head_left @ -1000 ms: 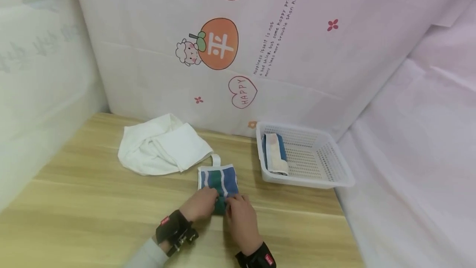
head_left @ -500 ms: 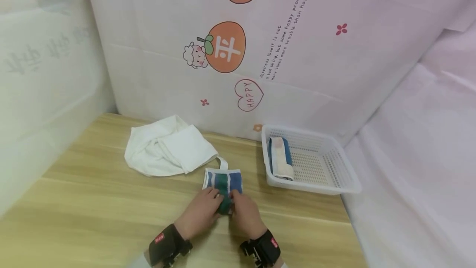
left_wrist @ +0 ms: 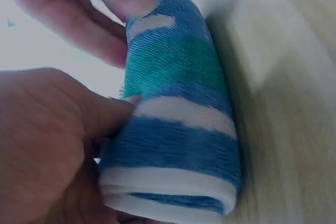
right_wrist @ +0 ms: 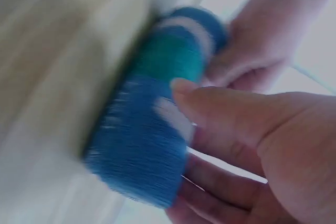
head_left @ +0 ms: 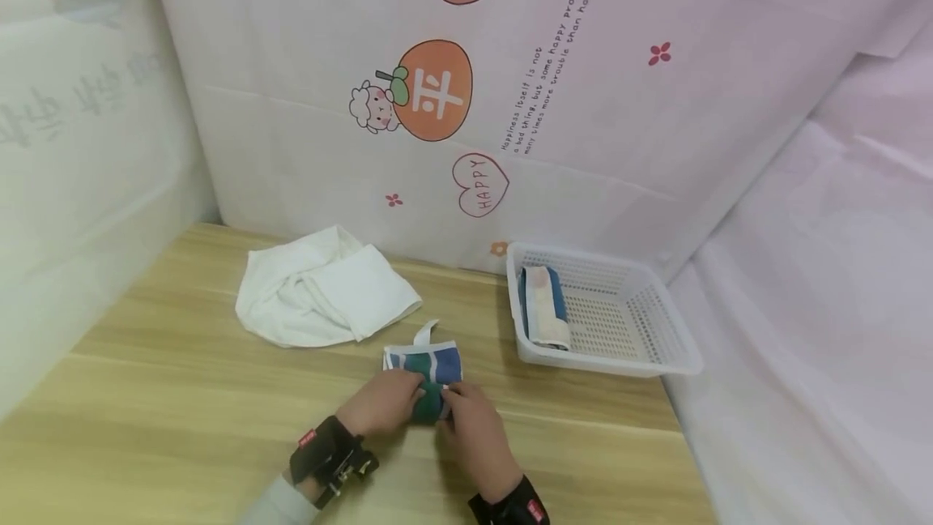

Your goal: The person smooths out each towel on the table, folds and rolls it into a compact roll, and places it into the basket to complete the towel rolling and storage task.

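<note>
A small striped towel (head_left: 447,364) in blue, green and white lies on the table between my hands, its near end folded over into a roll. A white loop (head_left: 425,332) sticks out beyond its far edge. My left hand (head_left: 382,403) pinches the left side of the roll. With thumb and fingers my right hand (head_left: 477,432) grips the right side. In the left wrist view the rolled towel (left_wrist: 173,66) shows its white-bound edges at the near end. The right wrist view shows my thumb on the blue part of the towel (right_wrist: 136,135), other fingers beneath.
A crumpled white cloth (head_left: 364,290) lies at the back left on the wooden table (head_left: 182,428). At the back right stands a white perforated basket (head_left: 678,339), with a folded cream and blue towel (head_left: 545,314) at its left side. Printed white sheets (head_left: 313,152) surround the table.
The striped towel's far edge has come slightly nearer to me, and its loop has shifted from curling toward the white cloth to pointing away. Both hands remain on the towel.
</note>
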A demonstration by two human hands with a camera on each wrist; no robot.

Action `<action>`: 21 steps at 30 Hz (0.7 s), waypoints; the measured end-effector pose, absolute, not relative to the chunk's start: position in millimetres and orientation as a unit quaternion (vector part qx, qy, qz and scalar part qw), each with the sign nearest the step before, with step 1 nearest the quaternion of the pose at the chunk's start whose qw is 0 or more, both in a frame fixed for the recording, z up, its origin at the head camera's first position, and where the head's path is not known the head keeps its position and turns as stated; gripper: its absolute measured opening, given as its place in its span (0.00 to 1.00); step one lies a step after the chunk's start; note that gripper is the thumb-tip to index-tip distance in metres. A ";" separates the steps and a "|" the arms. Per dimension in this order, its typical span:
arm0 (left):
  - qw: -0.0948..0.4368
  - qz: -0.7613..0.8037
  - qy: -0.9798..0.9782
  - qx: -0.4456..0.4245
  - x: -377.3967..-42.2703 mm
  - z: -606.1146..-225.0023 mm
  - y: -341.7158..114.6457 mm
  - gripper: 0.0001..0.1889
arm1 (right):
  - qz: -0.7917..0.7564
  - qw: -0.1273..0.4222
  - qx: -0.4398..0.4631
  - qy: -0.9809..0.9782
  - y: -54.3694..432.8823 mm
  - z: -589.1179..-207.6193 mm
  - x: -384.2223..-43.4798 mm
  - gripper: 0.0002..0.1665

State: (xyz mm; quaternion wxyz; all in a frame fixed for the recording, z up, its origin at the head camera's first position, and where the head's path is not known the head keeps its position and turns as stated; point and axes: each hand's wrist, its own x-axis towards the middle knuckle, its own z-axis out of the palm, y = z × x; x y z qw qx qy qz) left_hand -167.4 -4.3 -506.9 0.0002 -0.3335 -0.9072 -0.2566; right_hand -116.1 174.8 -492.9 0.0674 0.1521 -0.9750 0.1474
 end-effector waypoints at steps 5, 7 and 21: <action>0.019 -0.255 -0.903 -0.346 -169.7 -504.8 -6.2 0.05 | 0.139 0.071 0.171 -0.973 175.6 -503.3 -128.8 0.13; 0.043 -0.253 -0.900 -0.353 -166.2 -504.5 -5.7 0.09 | 0.157 0.066 0.185 -0.968 180.4 -504.0 -132.9 0.11; -0.021 -0.340 -0.866 -0.366 -152.4 -514.8 -20.2 0.13 | 0.222 -0.082 0.225 -0.945 189.2 -494.7 -126.9 0.14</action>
